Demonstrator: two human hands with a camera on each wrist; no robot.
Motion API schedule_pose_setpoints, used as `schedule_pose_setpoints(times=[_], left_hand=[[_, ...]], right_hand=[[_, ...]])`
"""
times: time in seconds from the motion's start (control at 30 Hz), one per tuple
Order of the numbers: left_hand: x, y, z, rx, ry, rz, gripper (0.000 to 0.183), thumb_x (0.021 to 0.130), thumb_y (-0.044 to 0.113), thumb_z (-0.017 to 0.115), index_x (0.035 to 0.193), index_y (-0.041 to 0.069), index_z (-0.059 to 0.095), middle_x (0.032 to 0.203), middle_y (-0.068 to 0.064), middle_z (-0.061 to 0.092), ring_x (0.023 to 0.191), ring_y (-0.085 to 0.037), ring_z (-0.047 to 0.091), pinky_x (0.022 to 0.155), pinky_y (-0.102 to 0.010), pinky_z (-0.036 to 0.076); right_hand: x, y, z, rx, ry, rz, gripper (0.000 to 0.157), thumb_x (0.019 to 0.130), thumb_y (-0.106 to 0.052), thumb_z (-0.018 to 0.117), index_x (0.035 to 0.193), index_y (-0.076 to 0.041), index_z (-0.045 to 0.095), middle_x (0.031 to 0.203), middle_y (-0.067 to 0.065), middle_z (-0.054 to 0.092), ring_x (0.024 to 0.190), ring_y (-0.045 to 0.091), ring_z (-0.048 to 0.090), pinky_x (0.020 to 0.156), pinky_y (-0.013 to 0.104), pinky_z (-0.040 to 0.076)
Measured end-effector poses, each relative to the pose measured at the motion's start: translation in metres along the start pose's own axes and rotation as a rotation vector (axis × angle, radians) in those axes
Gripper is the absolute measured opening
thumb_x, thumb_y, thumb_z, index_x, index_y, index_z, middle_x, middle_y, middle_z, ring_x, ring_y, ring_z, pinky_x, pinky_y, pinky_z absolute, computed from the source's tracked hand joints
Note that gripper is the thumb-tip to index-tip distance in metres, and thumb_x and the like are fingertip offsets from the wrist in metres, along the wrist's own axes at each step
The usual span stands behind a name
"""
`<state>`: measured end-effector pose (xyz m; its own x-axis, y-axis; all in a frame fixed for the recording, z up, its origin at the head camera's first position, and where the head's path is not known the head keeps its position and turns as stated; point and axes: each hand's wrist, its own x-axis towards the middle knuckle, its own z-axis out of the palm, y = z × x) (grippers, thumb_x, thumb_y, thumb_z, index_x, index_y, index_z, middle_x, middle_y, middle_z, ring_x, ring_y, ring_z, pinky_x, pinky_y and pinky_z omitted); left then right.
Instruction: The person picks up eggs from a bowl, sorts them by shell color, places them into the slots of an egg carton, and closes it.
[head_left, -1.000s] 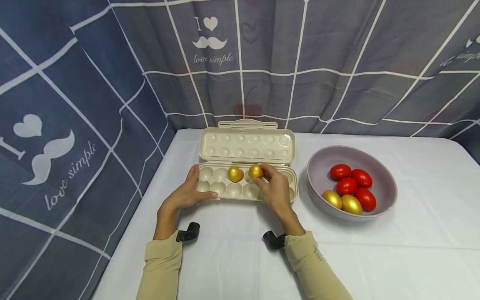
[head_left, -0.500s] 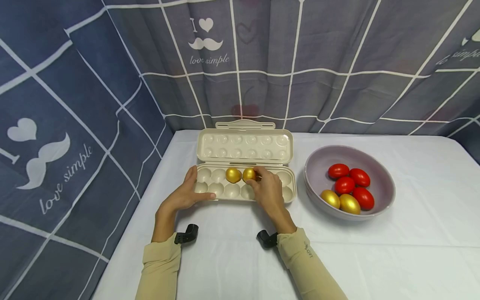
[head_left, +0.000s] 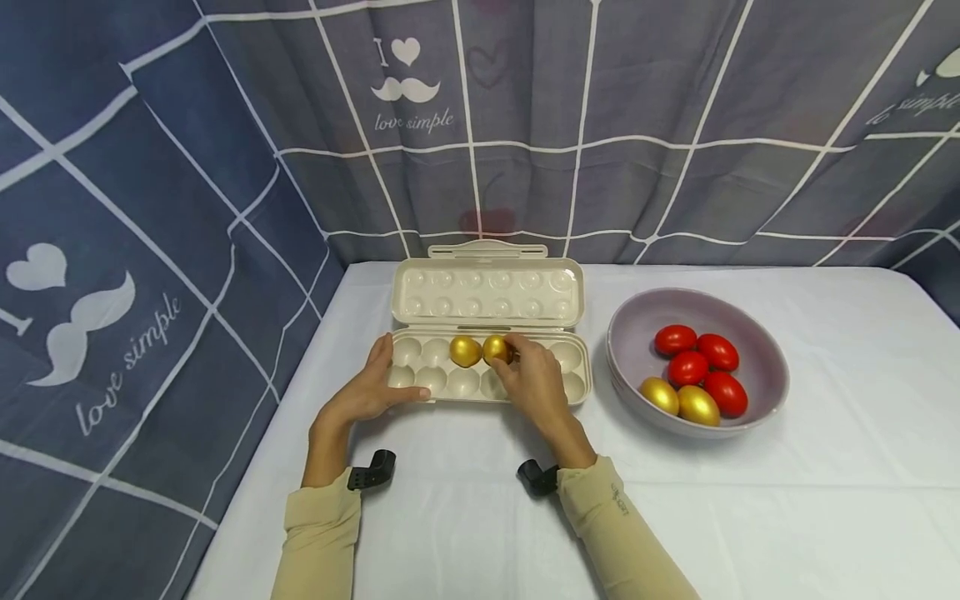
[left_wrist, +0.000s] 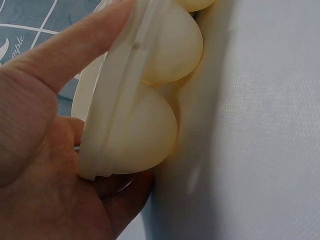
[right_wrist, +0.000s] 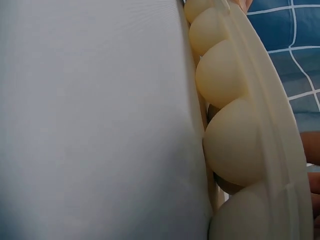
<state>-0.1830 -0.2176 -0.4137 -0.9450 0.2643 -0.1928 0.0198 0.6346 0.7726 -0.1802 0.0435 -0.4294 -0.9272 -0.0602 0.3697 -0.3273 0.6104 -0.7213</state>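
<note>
A cream plastic egg carton (head_left: 462, 384) lies with its lid (head_left: 487, 292) folded back on the white table. My left hand (head_left: 363, 390) holds the carton's left end, thumb along the near side; in the left wrist view, fingers also reach round the end of the carton (left_wrist: 145, 132). In the back row sits a gold egg (head_left: 464, 352). Just right of it, my right hand (head_left: 537, 379) pinches a second gold egg (head_left: 494, 348) at a cup of the same row. Only a few fingers (right_wrist: 315, 150) show in the right wrist view, beyond the carton's edge.
To the right of the carton stands a mauve bowl (head_left: 765, 375) with several red eggs (head_left: 687, 367) and two gold eggs (head_left: 698, 406) in it. A dark blue checked curtain (head_left: 540, 183) hangs behind and at the left. White cloth (head_left: 465, 517) covers the table.
The right hand has moved slightly left and down with its gold egg, which now sits lower, beside the other one. The left hand stays on the carton. The whole head view has shifted slightly.
</note>
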Motion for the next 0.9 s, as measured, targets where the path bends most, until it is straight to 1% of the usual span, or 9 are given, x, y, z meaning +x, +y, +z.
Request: schedule_pose_setpoints(times=[0.1,0.17,0.27,0.37,0.6,0.73,0.8,0.9], left_hand=[[-0.001,-0.001,0.001,0.01,-0.011,-0.007,0.122,0.082,0.034,0.079,0.152,-0.008,-0.011,0.16,-0.025,-0.016,0.146,-0.037,-0.014,0.115,-0.056,-0.001],[-0.001,-0.001,0.002,0.01,-0.014,-0.005,0.122,0.082,0.035,0.079,0.152,-0.007,-0.011,0.16,-0.024,-0.016,0.147,-0.037,-0.014,0.116,-0.056,-0.001],[-0.001,-0.001,0.002,0.018,-0.009,-0.004,0.121,0.082,0.035,0.079,0.152,-0.007,-0.01,0.16,-0.024,-0.016,0.147,-0.037,-0.013,0.116,-0.056,0.0],[-0.002,0.0,0.0,0.025,0.0,-0.011,0.121,0.082,0.035,0.08,0.153,-0.007,-0.009,0.161,-0.023,-0.015,0.147,-0.037,-0.012,0.116,-0.056,0.0],[-0.002,0.001,-0.002,0.002,-0.002,-0.009,0.122,0.081,0.034,0.08,0.153,-0.007,-0.009,0.16,-0.024,-0.015,0.147,-0.038,-0.012,0.115,-0.057,0.0],[-0.001,0.001,-0.002,-0.007,-0.005,-0.005,0.122,0.081,0.034,0.081,0.153,-0.006,-0.009,0.161,-0.023,-0.015,0.147,-0.038,-0.012,0.115,-0.058,0.001],[-0.002,0.0,-0.002,-0.003,-0.003,-0.003,0.122,0.081,0.034,0.081,0.153,-0.007,-0.009,0.16,-0.024,-0.015,0.147,-0.038,-0.012,0.115,-0.058,0.001],[0.0,0.0,-0.002,0.013,-0.006,0.0,0.122,0.081,0.035,0.08,0.152,-0.008,-0.01,0.16,-0.025,-0.015,0.147,-0.039,-0.011,0.115,-0.058,0.002]], right_hand=[[-0.002,-0.001,-0.002,-0.021,-0.036,0.001,0.03,0.086,-0.013,0.077,0.111,0.001,0.069,0.093,0.011,0.069,0.083,0.025,0.063,0.074,0.041,0.05],[-0.003,-0.001,-0.004,-0.021,-0.04,0.002,0.031,0.086,-0.013,0.077,0.112,0.001,0.068,0.092,0.01,0.069,0.082,0.026,0.062,0.074,0.041,0.05],[-0.003,-0.002,-0.006,0.013,-0.03,-0.005,0.033,0.086,-0.013,0.077,0.114,0.002,0.068,0.097,0.013,0.071,0.088,0.029,0.066,0.078,0.043,0.051],[-0.003,-0.002,-0.007,0.061,-0.02,-0.019,0.038,0.085,-0.012,0.077,0.118,0.002,0.067,0.107,0.016,0.071,0.097,0.033,0.067,0.086,0.046,0.052],[-0.004,-0.001,-0.015,0.182,-0.009,0.002,0.051,0.083,-0.014,0.08,0.127,0.004,0.063,0.124,0.018,0.065,0.108,0.038,0.064,0.093,0.047,0.05],[-0.006,-0.002,-0.022,0.226,-0.013,0.022,0.052,0.084,-0.017,0.079,0.129,0.003,0.062,0.128,0.017,0.063,0.111,0.039,0.062,0.095,0.047,0.049],[-0.006,-0.002,-0.025,0.229,-0.02,0.032,0.052,0.084,-0.018,0.079,0.129,0.003,0.063,0.128,0.016,0.063,0.113,0.038,0.062,0.097,0.046,0.048],[-0.007,-0.002,-0.031,0.212,-0.015,0.018,0.052,0.083,-0.018,0.08,0.128,0.002,0.063,0.127,0.016,0.064,0.112,0.037,0.062,0.097,0.046,0.047]])
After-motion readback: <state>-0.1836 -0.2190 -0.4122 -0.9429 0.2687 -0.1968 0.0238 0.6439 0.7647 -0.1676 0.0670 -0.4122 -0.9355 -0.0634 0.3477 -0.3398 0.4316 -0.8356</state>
